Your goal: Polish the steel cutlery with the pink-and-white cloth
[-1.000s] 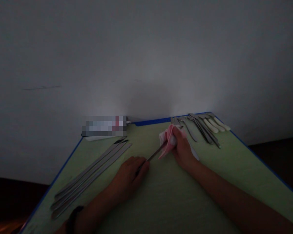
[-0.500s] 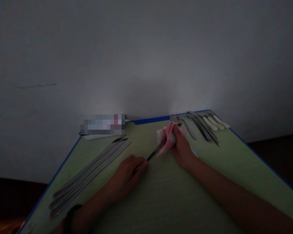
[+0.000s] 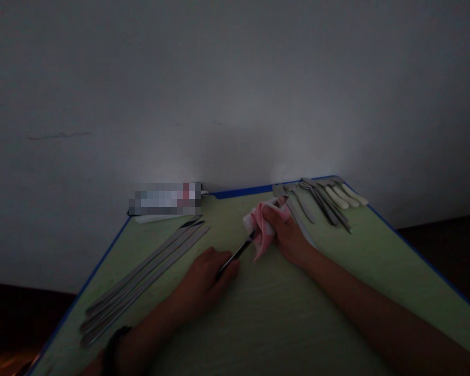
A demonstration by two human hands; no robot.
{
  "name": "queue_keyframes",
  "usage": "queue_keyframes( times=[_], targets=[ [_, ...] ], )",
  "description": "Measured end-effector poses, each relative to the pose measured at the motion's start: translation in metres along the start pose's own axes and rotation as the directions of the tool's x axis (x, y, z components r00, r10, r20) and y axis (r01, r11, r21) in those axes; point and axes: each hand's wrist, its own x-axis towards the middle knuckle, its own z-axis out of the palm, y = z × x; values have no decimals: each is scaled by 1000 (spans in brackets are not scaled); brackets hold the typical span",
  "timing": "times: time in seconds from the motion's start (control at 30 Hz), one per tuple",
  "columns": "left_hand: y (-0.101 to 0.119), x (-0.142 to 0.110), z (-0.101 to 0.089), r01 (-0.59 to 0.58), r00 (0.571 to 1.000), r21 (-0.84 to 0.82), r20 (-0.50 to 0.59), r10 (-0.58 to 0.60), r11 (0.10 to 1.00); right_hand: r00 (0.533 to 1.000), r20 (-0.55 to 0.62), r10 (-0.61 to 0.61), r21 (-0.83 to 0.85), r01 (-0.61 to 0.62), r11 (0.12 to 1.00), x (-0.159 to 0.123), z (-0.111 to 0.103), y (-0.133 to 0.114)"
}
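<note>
My left hand (image 3: 209,279) is closed round the near end of a slim, dark, shiny piece of cutlery (image 3: 241,253) that looks like a table knife. It slants up to the right, away from me. A pink and white cloth (image 3: 261,230) is wrapped round its far part, and my right hand (image 3: 288,232) grips the cloth. The tip shows just past the cloth, close to my right fingers; the stretch inside the folds is hidden. Both hands are over the middle of the table.
Several long flat metal knives (image 3: 149,277) lie side by side on the left of the green table (image 3: 258,324). More cutlery (image 3: 323,203), some with white handles, lies at the back right. A blurred-out case (image 3: 164,201) stands at the back left, by the wall.
My right hand and the cloth have slid slightly towards me and left along the table knife. More of the tip now shows beyond the cloth. My left hand is almost still.
</note>
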Motion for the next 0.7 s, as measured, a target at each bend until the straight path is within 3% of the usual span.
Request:
queue_keyframes(
  times=[0.1,0.27,0.37,0.5,0.63,0.7],
  targets=[
    [-1,0,1,-12,1000,2,-7,12,1000,1000,-28,13,118,-10,993,3,1,0],
    [-3,-1,4,-13,1000,-7,-15,13,1000,970,-209,123,452,-16,892,9,-1,-3],
    [-3,-1,4,-19,1000,-3,-21,19,1000,964,-205,169,519,-40,854,10,-1,-5],
    [0,0,2,-12,1000,0,-9,12,1000,974,-176,141,399,-60,915,8,-1,-1],
    [1,0,1,-11,1000,-6,-10,11,1000,999,-24,-44,81,46,996,3,-3,3],
    [0,0,1,-16,1000,-11,-13,16,1000,997,32,-64,-60,66,996,1,-4,3]
  ],
)
